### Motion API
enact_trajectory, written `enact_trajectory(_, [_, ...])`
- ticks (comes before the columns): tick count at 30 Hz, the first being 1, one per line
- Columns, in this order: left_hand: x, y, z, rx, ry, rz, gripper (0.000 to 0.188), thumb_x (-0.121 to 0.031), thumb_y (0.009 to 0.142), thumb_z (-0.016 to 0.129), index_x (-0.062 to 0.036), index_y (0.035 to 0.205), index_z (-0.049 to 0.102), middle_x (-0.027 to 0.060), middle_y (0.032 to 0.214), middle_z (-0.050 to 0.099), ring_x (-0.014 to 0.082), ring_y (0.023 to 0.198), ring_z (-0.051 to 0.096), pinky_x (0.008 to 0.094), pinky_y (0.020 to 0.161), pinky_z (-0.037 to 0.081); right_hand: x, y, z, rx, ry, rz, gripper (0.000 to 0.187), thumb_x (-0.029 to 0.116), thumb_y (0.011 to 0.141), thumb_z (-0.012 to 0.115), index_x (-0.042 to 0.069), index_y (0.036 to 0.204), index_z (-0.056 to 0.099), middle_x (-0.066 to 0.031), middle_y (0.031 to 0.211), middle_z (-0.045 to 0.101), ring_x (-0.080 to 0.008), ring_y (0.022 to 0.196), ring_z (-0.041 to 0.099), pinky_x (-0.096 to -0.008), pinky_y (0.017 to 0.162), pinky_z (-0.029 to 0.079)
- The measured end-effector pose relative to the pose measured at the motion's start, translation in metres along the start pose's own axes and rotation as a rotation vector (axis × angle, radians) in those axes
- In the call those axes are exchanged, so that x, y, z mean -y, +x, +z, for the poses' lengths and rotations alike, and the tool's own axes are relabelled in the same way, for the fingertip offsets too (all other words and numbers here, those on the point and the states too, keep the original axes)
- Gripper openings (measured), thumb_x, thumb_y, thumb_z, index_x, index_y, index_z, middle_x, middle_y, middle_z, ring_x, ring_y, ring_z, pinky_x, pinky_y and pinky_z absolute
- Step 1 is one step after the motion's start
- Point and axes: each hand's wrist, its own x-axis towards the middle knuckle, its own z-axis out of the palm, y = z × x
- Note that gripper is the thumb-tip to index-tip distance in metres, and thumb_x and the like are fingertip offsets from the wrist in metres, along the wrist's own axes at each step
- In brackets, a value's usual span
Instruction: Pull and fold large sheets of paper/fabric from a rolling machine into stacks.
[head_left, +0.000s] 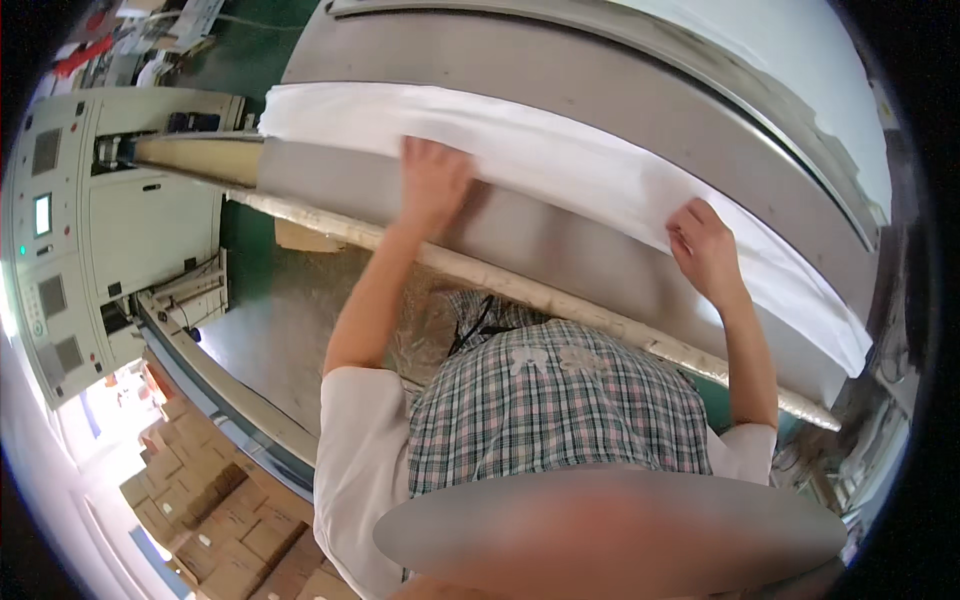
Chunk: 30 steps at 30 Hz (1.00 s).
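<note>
A long band of white cloth (540,150) lies across a grey metal work surface (560,228) in front of me, with wrinkles along its length. My left hand (432,185) is at the near edge of the cloth, left of its middle. Its fingers stretch forward over the cloth, slightly blurred, with nothing visible in them. Farther right, my right hand (704,248) has its fingers curled together at the cloth's near edge, apparently pinching it. The fingertips are partly hidden.
A pale padded bar (500,285) runs along the surface's near edge, close to my apron. A light-coloured machine cabinet (150,240) with a small screen stands at left. Stacked cardboard boxes (225,500) fill the lower left. A long rail (640,60) crosses beyond the cloth.
</note>
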Motion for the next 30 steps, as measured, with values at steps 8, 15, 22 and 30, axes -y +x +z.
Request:
enact_trajectory(8, [0.224,-0.004,-0.016,-0.174,0.312,-0.233,0.032,-0.025,0.077,0.051,-0.0046,0.101,0.058,0.0172,0.109,0.053,0.0369,0.104,0.046,0.0512,0.091,0.031,0.027,0.001,0.014,-0.209,-0.003,0.140,0.019,-0.009,0.062,0.057,0.001,0.077,0.051,-0.0110,0.092,0.052,-0.0260,0.080,0.052,-0.0324,0.064,0.045])
enact_trajectory(15, [0.305,-0.010,-0.018,-0.204,0.066,-0.151,0.034,-0.020,0.070,0.060,-0.0050,0.101,0.058,0.0142,0.102,0.057,0.0352,0.101,0.048,0.0441,0.085,0.038,0.040,0.002,0.026,-0.275,-0.095,0.291,0.018,-0.008,0.062,0.055,0.002,0.077,0.050,-0.0121,0.094,0.053,-0.0293,0.089,0.051,-0.0355,0.074,0.043])
enact_trajectory(22, [0.384,-0.031,-0.057,-0.615,-0.183,-0.613,0.022,-0.020,0.076,0.060,-0.0056,0.094,0.059,0.0122,0.091,0.058,0.0295,0.085,0.052,0.0378,0.075,0.042,0.047,0.010,0.038,-0.317,-0.145,0.353,0.018,-0.006,0.062,0.054,0.002,0.077,0.050,-0.0129,0.095,0.053,-0.0305,0.090,0.051,-0.0368,0.076,0.042])
enact_trajectory(30, [0.200,0.094,-0.062,-0.128,-0.434,-0.025,0.024,-0.026,0.082,0.056,-0.0023,0.075,0.059,0.0135,0.076,0.058,0.0291,0.071,0.057,0.0357,0.063,0.045,0.044,-0.011,0.044,-0.375,-0.288,0.454,0.026,-0.003,0.061,0.056,0.004,0.087,0.054,-0.0141,0.099,0.052,-0.0325,0.098,0.046,-0.0389,0.084,0.040])
